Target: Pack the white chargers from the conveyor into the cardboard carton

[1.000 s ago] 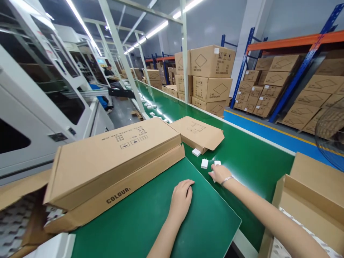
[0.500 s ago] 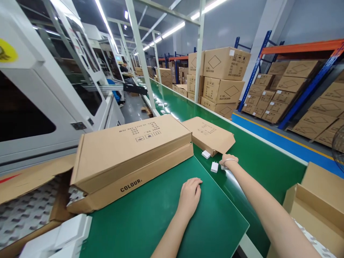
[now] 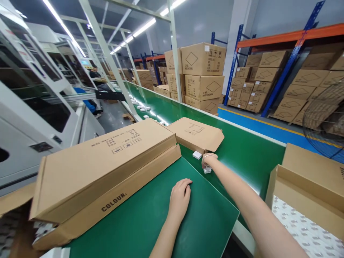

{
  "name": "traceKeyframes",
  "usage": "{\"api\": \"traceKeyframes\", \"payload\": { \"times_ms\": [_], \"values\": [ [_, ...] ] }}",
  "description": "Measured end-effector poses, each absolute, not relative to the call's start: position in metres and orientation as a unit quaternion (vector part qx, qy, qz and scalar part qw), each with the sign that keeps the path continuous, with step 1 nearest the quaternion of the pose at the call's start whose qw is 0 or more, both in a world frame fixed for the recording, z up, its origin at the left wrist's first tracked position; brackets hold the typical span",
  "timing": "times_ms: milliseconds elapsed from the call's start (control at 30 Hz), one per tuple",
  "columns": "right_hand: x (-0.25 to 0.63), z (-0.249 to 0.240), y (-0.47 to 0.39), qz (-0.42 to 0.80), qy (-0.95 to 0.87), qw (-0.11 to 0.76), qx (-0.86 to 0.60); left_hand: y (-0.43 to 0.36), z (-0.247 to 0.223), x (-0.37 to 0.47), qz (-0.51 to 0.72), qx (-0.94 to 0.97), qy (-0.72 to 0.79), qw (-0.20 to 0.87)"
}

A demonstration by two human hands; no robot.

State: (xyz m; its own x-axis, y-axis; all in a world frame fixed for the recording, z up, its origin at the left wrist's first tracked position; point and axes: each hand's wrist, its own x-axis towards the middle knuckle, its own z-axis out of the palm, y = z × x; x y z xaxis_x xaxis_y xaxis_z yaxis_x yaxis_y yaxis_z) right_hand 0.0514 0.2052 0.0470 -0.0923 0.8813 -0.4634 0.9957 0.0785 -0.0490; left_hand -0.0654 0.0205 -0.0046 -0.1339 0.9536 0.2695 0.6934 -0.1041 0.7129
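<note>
My left hand (image 3: pixel 180 196) lies palm down on the green tabletop (image 3: pixel 145 222), fingers stretched out and holding nothing. On the green conveyor belt (image 3: pixel 236 168), my right hand (image 3: pixel 210 159), with a band at its wrist, curls down over a small white plug-in charger (image 3: pixel 206 171). The back of the hand hides most of its fingers. Just left of it another white charger (image 3: pixel 197 154) lies on the belt, beside a flat cardboard box (image 3: pixel 197 132). A long closed carton (image 3: pixel 107 157) sits on a lower carton marked COLOUR (image 3: pixel 115 204), left of my hands.
An open carton (image 3: pixel 303 179) with a white moulded tray (image 3: pixel 301 218) stands at right. Farther up the belt lie several white chargers (image 3: pixel 141 106). Stacked cartons (image 3: pixel 202 71) and a rack (image 3: pixel 279 39) stand beyond; a fan (image 3: pixel 326 118) is at far right. A person sits in the distance.
The view has turned to the right, showing more of the open carton. My right hand has shifted left along the belt, onto the nearer charger. My left hand stays on the tabletop.
</note>
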Motion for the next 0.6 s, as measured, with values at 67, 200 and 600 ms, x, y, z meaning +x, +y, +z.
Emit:
{"api": "traceKeyframes", "payload": {
  "times_ms": [67,200,600],
  "values": [
    [0.069,0.045,0.192,-0.190,0.751,0.118,0.622,0.020,-0.005,-0.066,0.384,0.635,0.648,0.172],
    [0.114,0.032,0.155,-0.161,0.810,-0.004,0.564,0.019,-0.002,-0.065,0.378,0.632,0.651,0.182],
    [0.157,0.008,0.102,-0.088,0.840,-0.097,0.526,0.017,0.000,-0.065,0.371,0.624,0.660,0.194]
  ]
}}
